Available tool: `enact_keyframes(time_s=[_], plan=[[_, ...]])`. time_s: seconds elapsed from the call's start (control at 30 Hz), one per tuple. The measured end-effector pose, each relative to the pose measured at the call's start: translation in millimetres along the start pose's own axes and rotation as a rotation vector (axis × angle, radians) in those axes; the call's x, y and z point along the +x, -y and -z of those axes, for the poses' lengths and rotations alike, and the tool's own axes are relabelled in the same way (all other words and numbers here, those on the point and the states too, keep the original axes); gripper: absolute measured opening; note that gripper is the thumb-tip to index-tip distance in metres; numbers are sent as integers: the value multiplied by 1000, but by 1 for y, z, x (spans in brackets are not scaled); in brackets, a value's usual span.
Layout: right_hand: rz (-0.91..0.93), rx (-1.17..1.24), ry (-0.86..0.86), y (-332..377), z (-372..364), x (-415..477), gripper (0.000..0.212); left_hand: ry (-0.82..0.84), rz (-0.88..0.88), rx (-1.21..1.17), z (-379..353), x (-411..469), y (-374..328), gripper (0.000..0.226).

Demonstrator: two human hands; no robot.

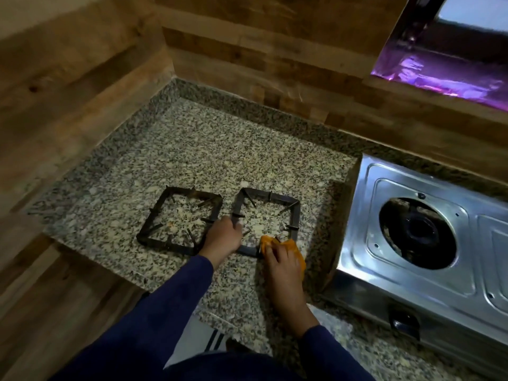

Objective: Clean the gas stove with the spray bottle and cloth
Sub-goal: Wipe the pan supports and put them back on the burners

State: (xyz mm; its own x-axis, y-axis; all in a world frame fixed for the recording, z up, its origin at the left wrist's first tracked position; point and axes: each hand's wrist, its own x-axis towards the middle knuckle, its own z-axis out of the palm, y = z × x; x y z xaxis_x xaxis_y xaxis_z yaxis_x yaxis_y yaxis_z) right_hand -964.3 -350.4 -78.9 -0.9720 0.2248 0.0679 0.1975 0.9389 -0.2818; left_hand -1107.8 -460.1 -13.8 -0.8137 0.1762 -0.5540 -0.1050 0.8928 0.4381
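left hand (224,237) grips grate (265,220); right hand (283,268) presses cloth (295,250) on it.

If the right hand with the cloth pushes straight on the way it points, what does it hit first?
Likely the near rail of the right grate, which the cloth under the right hand already appears to touch; depth is unclear.
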Motion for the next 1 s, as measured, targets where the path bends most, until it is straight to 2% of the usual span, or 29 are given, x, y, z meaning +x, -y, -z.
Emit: enact_keyframes(time_s=[0.1,0.17,0.23,0.33,0.43,0.57,0.63,0.73,0.8,0.87,0.93,0.97,1.0], plan=[[-61,278,-116,-2,8,4,43,24,-10,40,5,1,-5,66],[-226,564,-218,0,21,8,35,-1,-49,84,6,5,-5,61],[-354,722,-333,7,35,13,31,-52,-92,124,2,8,-6,59],[-266,733,-364,28,50,22,32,-100,-129,28,-6,5,-11,58],[-138,600,-181,46,44,21,35,-91,-122,-205,-15,-1,-15,62],[-124,566,-28,38,36,6,36,-107,-68,-402,-29,-7,-6,77],[-136,588,5,29,42,1,38,-155,-42,-441,-32,-11,-6,65],[-184,596,-64,19,61,-5,34,-153,-54,-576,-26,-15,-10,23],[-263,620,-205,13,79,-6,29,-168,-58,-647,-18,-13,-13,29],[-298,659,-358,8,101,-2,31,-177,-80,-711,-8,-11,-6,13],[-252,646,-433,3,117,9,36,-178,-87,-774,1,-8,3,59],[-213,614,-419,0,121,17,38,-191,-86,-796,4,-4,10,72],[-154,567,-370,-1,125,25,39,-208,-96,-799,10,-5,15,73]])
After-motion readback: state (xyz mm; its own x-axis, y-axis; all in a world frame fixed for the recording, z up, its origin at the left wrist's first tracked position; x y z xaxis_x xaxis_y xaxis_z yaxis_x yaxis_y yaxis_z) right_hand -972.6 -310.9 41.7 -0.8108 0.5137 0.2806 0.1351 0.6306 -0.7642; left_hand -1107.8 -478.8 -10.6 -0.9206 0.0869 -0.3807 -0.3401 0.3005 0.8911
